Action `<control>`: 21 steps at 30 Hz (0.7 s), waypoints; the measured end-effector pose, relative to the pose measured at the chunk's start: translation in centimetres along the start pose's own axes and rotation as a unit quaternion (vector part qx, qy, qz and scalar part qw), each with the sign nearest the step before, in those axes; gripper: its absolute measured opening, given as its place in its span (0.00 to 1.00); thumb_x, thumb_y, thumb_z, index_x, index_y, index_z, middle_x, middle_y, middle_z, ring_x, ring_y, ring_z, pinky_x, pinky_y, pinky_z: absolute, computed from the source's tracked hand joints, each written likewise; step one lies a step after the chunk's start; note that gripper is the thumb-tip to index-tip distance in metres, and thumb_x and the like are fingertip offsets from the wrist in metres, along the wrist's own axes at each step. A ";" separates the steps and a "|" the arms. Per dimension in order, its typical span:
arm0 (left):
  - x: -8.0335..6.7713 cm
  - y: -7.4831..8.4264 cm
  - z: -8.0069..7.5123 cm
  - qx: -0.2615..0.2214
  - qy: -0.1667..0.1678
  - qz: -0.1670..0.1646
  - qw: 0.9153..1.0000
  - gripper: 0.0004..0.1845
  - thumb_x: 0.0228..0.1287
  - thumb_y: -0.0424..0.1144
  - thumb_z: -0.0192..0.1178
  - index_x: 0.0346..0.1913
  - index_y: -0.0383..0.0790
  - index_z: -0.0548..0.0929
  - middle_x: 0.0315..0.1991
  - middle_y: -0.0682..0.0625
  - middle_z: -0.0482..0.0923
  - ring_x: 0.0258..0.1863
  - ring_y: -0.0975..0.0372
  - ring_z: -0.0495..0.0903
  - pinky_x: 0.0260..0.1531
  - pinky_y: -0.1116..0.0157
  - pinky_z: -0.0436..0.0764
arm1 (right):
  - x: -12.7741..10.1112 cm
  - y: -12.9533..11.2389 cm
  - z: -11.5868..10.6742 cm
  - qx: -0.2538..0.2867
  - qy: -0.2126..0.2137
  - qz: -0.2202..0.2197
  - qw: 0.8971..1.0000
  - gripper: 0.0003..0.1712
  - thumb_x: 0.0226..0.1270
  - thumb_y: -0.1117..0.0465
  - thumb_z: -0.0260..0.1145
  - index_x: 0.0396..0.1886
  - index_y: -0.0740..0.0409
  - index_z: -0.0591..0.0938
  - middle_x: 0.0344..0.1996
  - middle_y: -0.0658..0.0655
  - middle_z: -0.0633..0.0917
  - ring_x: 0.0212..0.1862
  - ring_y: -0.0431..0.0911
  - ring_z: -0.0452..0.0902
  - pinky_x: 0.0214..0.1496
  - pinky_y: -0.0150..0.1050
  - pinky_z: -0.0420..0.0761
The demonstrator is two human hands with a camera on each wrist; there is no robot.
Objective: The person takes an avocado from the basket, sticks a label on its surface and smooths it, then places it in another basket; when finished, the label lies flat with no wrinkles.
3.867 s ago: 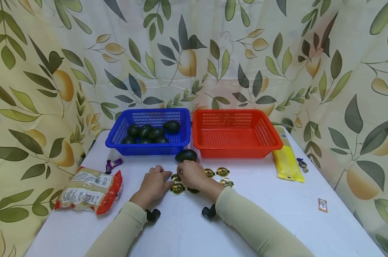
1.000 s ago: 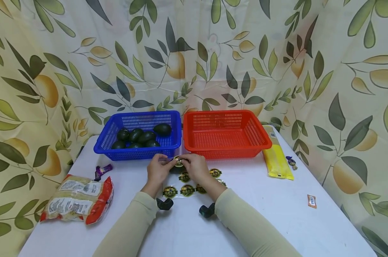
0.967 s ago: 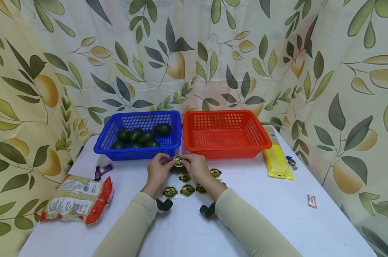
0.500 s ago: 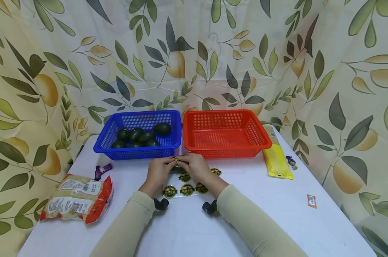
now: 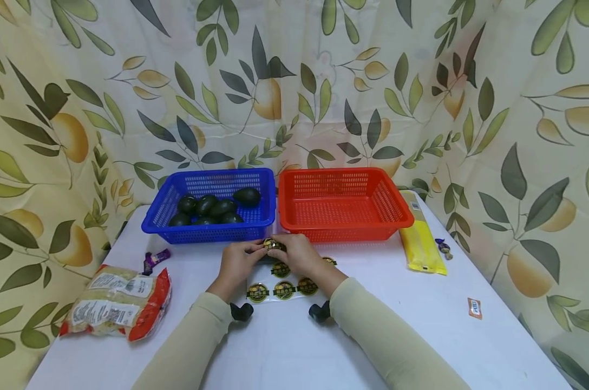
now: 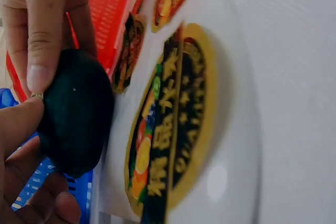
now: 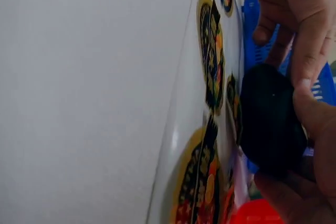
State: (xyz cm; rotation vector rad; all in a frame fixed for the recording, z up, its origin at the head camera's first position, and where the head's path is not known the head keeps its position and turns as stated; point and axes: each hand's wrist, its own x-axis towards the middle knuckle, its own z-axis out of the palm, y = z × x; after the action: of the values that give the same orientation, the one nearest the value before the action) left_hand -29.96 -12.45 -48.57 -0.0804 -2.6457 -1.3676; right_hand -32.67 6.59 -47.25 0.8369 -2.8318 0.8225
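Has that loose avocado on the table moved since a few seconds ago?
Cannot tell: the hands cover most of it. The avocado still sits by the gap between the blue basket and red basket.

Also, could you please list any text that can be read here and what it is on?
"精品", further characters blurred: dark band of the nearest sticker.
"QUALI", the rest unclear: same sticker's rim.
Snack bag, yellow packet, orange sachet: too small to read.

White table (image 5: 421, 346) set in a corner, smooth top, evenly lit with soft shadows. Cream curtain (image 5: 294, 81) printed with green leaves and orange fruit hangs behind and wraps both sides, falling in loose folds past the table edges.
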 end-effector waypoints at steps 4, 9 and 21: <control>0.2 0.3 0.0 -0.008 -0.006 -0.025 1.000 0.07 0.66 0.42 0.72 0.41 0.43 0.94 0.56 0.52 0.88 0.62 0.52 0.83 0.66 0.51 0.78 | 0.4 0.3 -0.1 0.022 -0.022 0.026 0.999 0.28 0.71 0.41 0.69 0.63 0.51 0.81 0.50 0.56 0.88 0.50 0.50 0.84 0.55 0.48 0.84; 0.2 0.3 -0.1 -0.026 -0.009 -0.034 0.999 0.06 0.68 0.42 0.71 0.41 0.43 0.92 0.56 0.51 0.88 0.61 0.52 0.83 0.63 0.51 0.80 | 0.9 0.6 -0.3 0.063 -0.056 0.061 0.995 0.30 0.69 0.42 0.72 0.65 0.48 0.78 0.50 0.55 0.87 0.49 0.48 0.82 0.58 0.48 0.84; 0.5 0.1 -1.1 -0.060 -0.028 -0.088 0.994 0.11 0.72 0.46 0.66 0.46 0.42 0.89 0.46 0.48 0.88 0.43 0.57 0.83 0.43 0.62 0.84 | 0.0 -0.2 -0.5 0.119 -0.081 0.059 0.988 0.36 0.66 0.44 0.75 0.68 0.55 0.76 0.56 0.55 0.83 0.54 0.47 0.80 0.62 0.47 0.83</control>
State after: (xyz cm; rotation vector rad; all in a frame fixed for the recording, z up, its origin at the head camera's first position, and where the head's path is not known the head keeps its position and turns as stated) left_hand -30.31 -13.31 -47.75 0.1033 -2.6679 -1.6004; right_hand -32.60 6.67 -46.68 0.8032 -2.9893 1.1813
